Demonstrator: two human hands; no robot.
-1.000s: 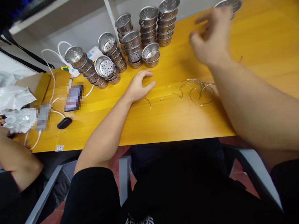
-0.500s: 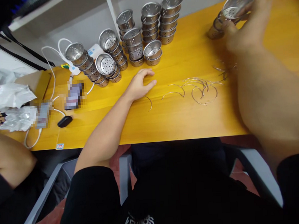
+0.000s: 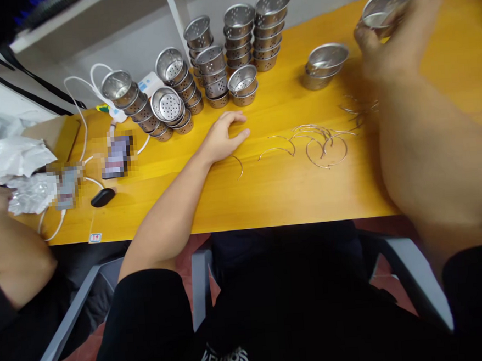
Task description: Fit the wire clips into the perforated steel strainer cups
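Note:
At the far right my right hand (image 3: 396, 46) grips a perforated metal cup (image 3: 386, 8) by its side, held above the table. Left of it stands a short nested stack of perforated cups (image 3: 327, 64), touched by neither hand. My left hand (image 3: 225, 136) rests on the yellow table with thumb and fingers apart, holding nothing. Just in front of its fingers are two nested cups (image 3: 243, 85). Curved thin wire handles (image 3: 325, 144) lie loose between my hands, and one wire (image 3: 239, 167) is beside my left wrist.
Several tall cup stacks (image 3: 272, 30) line the back of the table (image 3: 267, 200). A phone (image 3: 117, 156), black case (image 3: 102, 197), white cables and crumpled plastic bags (image 3: 20, 154) lie on the left. Another person's arm (image 3: 18, 245) reaches in there.
My right hand has lifted the cup slightly and moved a little right. The short cup stack now stands apart, left of that hand. My left hand stays put; the other person's hand has come into view.

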